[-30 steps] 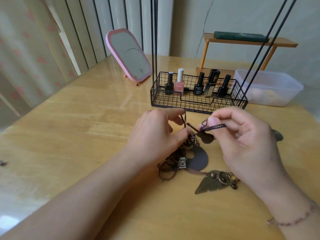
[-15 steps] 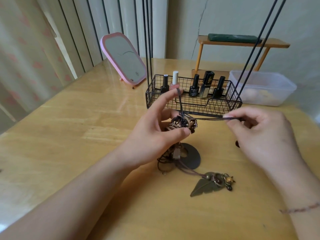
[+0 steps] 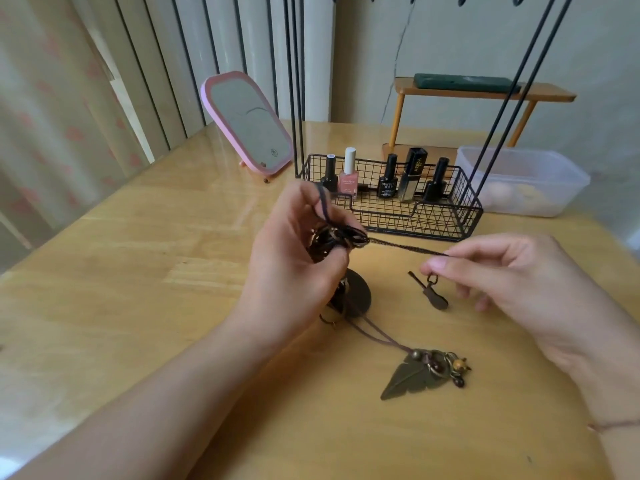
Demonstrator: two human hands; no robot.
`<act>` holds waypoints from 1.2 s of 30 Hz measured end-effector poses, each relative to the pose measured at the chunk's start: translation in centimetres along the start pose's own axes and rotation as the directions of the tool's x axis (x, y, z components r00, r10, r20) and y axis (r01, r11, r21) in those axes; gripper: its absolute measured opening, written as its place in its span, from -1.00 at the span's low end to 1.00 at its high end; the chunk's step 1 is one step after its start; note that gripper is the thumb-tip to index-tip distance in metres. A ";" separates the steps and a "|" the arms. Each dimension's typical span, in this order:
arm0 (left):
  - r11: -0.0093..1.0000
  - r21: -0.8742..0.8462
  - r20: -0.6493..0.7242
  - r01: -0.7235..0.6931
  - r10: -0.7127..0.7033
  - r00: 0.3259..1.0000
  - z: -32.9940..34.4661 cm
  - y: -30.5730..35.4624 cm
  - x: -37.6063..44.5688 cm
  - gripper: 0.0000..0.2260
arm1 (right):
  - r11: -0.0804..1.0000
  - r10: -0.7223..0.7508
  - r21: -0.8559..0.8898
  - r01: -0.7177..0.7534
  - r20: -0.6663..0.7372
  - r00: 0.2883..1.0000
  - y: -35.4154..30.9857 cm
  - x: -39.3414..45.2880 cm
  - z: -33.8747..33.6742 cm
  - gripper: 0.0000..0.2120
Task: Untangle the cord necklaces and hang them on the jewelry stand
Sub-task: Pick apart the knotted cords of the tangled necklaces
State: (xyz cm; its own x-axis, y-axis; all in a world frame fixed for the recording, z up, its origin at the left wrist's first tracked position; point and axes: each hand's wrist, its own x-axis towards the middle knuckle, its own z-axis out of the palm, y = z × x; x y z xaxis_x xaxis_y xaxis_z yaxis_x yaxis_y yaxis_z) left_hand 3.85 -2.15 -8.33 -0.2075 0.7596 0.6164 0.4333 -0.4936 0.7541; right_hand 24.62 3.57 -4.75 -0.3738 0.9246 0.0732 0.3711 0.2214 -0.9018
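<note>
My left hand (image 3: 294, 258) is raised above the wooden table (image 3: 138, 271) and grips a tangled knot of brown cord necklaces (image 3: 341, 237). One dark cord (image 3: 405, 247) runs taut from the knot to my right hand (image 3: 512, 282), which pinches its end. A small dark pendant (image 3: 434, 294) dangles under my right fingers. A bronze leaf pendant with beads (image 3: 424, 370) lies on the table, its cord leading up into the tangle. A dark round disc (image 3: 358, 294) sits under my left hand. The black wire jewelry stand (image 3: 391, 206) rises behind, its hooks mostly out of frame.
The stand's basket holds several nail polish bottles (image 3: 348, 176). A pink-framed mirror (image 3: 247, 124) leans at the back left. A translucent plastic box (image 3: 523, 180) sits at the back right, before a small wooden shelf (image 3: 481, 91).
My left hand has lifted the tangle off the table. My right hand has pulled one cord out to the right, stretching it taut, and the small pendant now hangs below it.
</note>
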 end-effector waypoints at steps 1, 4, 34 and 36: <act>0.998 0.063 -0.016 -0.011 0.012 1.000 -0.1 0.0 0.0 -0.70 | 0.999 0.019 0.046 -0.019 -0.005 1.000 0.0 0.1 0.0 -0.65; 0.983 0.183 -0.043 0.002 0.006 0.999 -0.4 -0.6 0.2 -0.74 | 0.994 0.088 0.062 -0.085 -0.047 0.995 0.2 0.3 -0.4 -0.81; 0.957 0.133 -0.178 -0.256 0.278 0.944 0.7 -1.0 0.1 -0.65 | 0.915 -0.381 0.205 0.346 0.167 0.909 1.2 -0.5 5.3 -0.68; 0.957 0.118 -0.157 -0.263 0.280 0.947 0.7 -1.2 0.1 -0.66 | 0.915 -0.339 0.273 0.298 0.120 0.933 1.1 -0.7 5.5 -0.73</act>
State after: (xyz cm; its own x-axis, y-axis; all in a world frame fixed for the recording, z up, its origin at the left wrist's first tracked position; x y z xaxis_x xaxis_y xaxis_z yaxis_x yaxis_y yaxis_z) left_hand 3.94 -1.22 -9.32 -0.2133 0.5144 0.8306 0.5733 -0.6225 0.5328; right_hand 20.65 1.51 -8.15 -0.5764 0.7505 0.3233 -0.0039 0.3931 -0.9195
